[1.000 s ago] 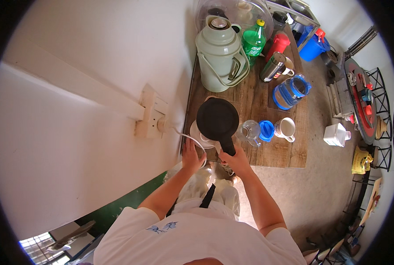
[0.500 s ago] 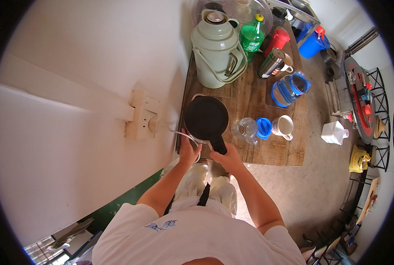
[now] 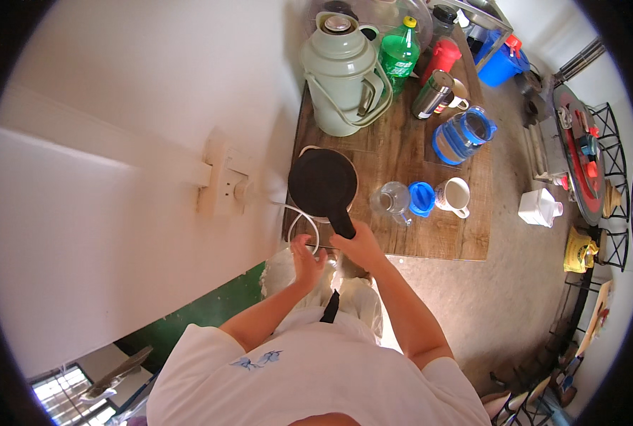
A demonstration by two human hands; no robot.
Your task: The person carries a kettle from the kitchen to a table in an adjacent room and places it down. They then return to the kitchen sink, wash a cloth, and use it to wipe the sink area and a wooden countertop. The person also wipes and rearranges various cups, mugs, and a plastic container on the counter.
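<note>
An electric kettle (image 3: pixel 322 183) with a round black lid and a black handle stands at the left side of the wooden table. My right hand (image 3: pixel 359 247) is wrapped round the end of its handle. White cord (image 3: pixel 315 238) loops beside the kettle, near the wall outlet. By that loop, in front of the table's near edge, is my left hand (image 3: pixel 307 266), its fingers apart and nothing seen in it. The kettle's underside is hidden beneath its lid and handle.
Right of the kettle are a clear glass jug (image 3: pixel 391 199), a blue lid (image 3: pixel 422 199) and a white mug (image 3: pixel 453 197). Farther back stand a blue-banded pitcher (image 3: pixel 462 136), a steel flask (image 3: pixel 432 94), a green bottle (image 3: pixel 399 57) and a large thermos jug (image 3: pixel 343 78). A wall outlet (image 3: pixel 228 186) is left.
My left hand has drawn back from the kettle's base and the cord, its fingers spreading. My right hand keeps its hold on the handle. The whole view has shifted slightly.
</note>
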